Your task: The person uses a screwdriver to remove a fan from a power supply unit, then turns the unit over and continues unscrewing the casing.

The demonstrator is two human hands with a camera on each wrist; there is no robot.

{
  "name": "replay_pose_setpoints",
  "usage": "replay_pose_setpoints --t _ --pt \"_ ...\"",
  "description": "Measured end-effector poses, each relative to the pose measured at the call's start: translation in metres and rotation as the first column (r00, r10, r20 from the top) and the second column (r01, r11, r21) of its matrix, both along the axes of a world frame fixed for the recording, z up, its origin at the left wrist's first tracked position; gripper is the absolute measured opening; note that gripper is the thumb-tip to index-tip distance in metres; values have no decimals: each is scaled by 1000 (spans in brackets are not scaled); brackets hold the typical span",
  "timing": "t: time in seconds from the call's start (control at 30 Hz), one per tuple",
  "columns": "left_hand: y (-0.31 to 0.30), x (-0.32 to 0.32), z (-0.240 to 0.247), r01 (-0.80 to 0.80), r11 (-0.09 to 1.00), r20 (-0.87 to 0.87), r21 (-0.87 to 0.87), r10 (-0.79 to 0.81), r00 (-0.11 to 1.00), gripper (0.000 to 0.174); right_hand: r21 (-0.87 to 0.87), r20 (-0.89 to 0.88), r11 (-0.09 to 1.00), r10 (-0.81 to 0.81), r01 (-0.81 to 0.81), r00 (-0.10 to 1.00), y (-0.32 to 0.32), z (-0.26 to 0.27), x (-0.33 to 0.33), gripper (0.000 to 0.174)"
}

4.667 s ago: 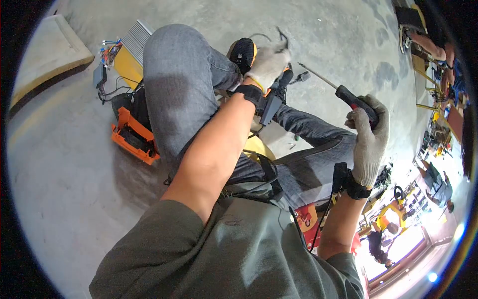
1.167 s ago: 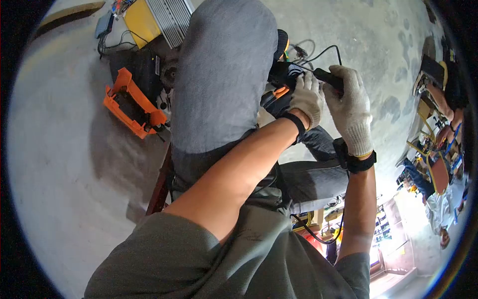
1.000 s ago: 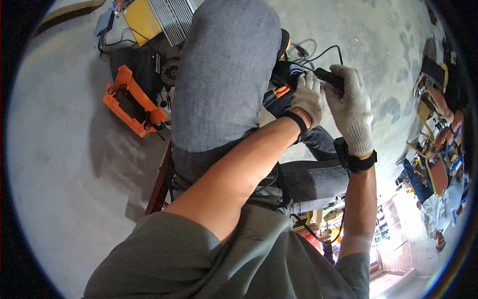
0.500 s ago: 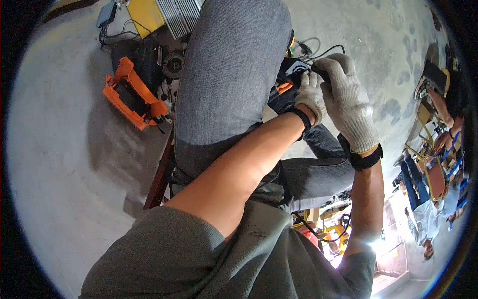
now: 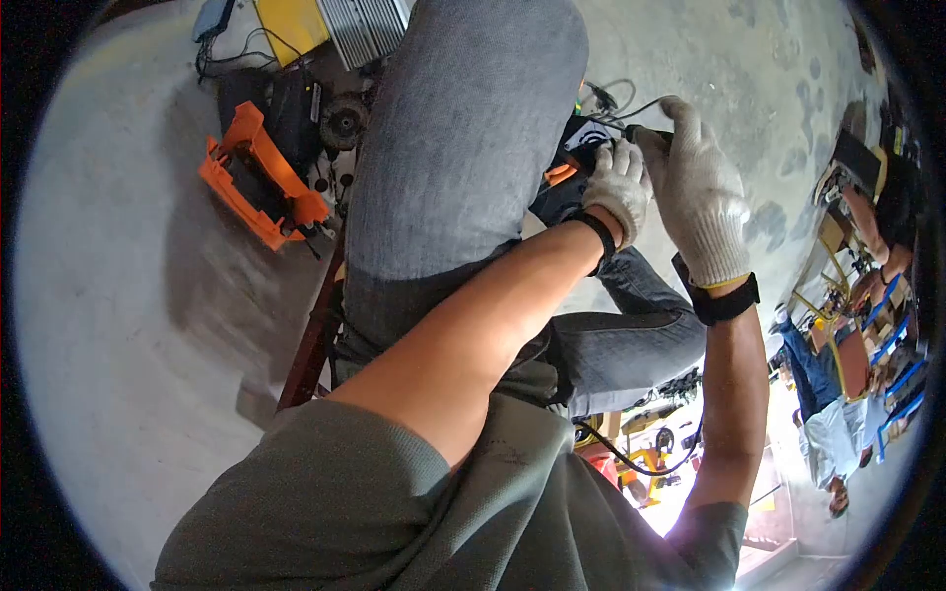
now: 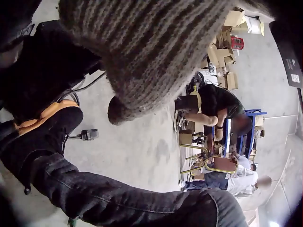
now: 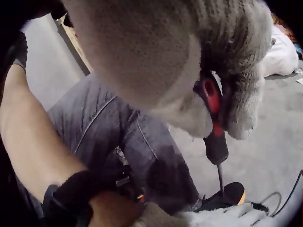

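My gloved right hand (image 5: 700, 197) grips a screwdriver (image 7: 216, 146) by its black and red handle. In the right wrist view its thin shaft points down towards a black shoe. In the head view the hand mostly covers the handle. Beside it, my gloved left hand (image 5: 619, 189) lies with fingers extended on a dark item with orange parts (image 5: 560, 175), between my legs. The lower side of that item is hidden by my hand and knee. The left wrist view has the knitted glove (image 6: 147, 52) large across the top, its fingers mostly out of sight.
On the floor to the left lies an orange plastic housing (image 5: 261, 182). Behind it are a yellow panel (image 5: 293, 28), a ribbed metal piece (image 5: 363, 30) and cables. A black cable (image 5: 645, 106) runs past my hands. Several people and chairs are at the far right.
Earlier the right hand held the screwdriver out to the side and the left held a dark cable near the shoes. Both hands have come together over the dark item; lately the right fingers have loosened and lifted.
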State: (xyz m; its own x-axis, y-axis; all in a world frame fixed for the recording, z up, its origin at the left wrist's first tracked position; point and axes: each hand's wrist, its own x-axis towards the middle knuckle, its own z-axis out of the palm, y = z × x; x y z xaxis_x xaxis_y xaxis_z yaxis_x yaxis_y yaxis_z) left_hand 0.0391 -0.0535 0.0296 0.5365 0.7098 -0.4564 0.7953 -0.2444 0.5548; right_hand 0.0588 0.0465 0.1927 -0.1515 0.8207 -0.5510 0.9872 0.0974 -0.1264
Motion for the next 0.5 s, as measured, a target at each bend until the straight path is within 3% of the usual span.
replay_pose_setpoints --t 0.1,0.17,0.2,0.27,0.3,0.37,0.5 --pt "4 -2 3 14 1000 -8 -4 -14 1000 56 119 -53 992 -22 28 998 -2 -3 10 37" --pt "4 -3 4 39 999 -16 -37 -39 999 56 202 -232 956 256 -211 938 1 -11 22 37" --pt "4 -2 4 24 1000 -38 -14 -25 999 56 200 -232 957 256 -211 939 0 -12 22 37" --pt "1 4 -2 11 1000 -56 9 -11 998 56 43 -101 995 89 -85 991 0 -12 16 34" --pt "-2 6 -8 -26 999 -13 25 26 1000 56 45 -103 995 89 -84 991 2 -10 12 34" --pt "-4 8 -11 -60 997 32 40 58 998 55 -56 45 996 -59 62 997 8 -5 5 31" --pt "-3 2 -2 -38 999 14 39 37 999 55 147 -124 984 115 -97 986 8 -7 16 32"
